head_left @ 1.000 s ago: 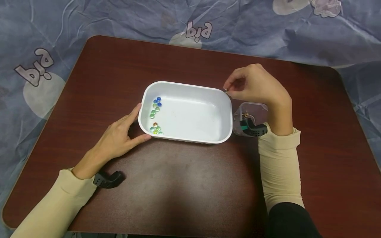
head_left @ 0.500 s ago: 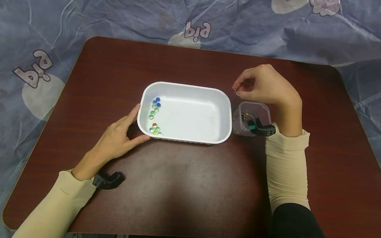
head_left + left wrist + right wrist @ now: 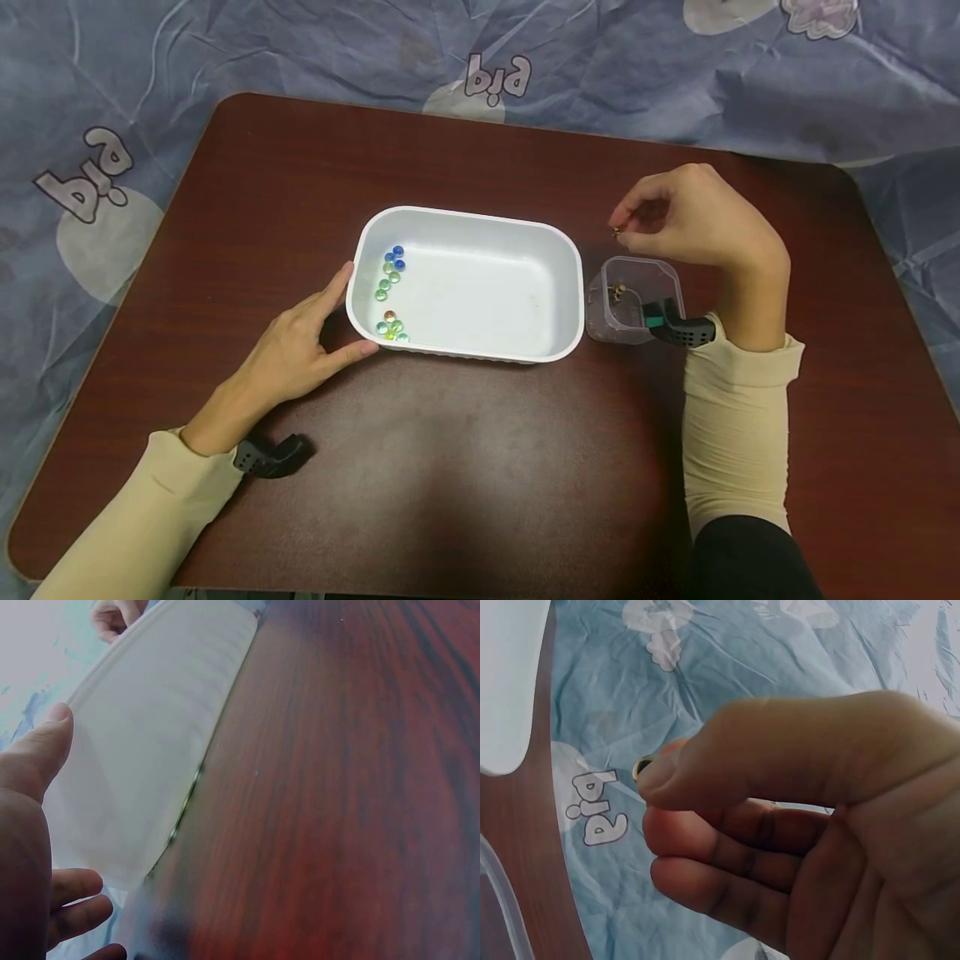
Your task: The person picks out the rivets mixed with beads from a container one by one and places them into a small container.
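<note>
In the head view my left hand lies against the left end of a white oblong tray, its fingers and thumb spread along the outer wall. The left wrist view shows its thumb at the rim. My right hand pinches a small gold-coloured metal piece between thumb and fingertips. Only an edge of that piece shows in the right wrist view; its kind cannot be told. Below this hand stands a clear plastic box holding similar gold-coloured pieces. Blue, green and amber glass beads line the tray's left side.
The brown table has rounded corners. Beyond it hangs a wrinkled blue cloth with printed letters. The clear box stands close beside the tray's right end, partly hidden by the black wrist camera.
My right hand has moved right, from the tray's upper right corner to above the clear box's far side, still pinching the gold-coloured piece. The left hand and tray look almost unmoved.
</note>
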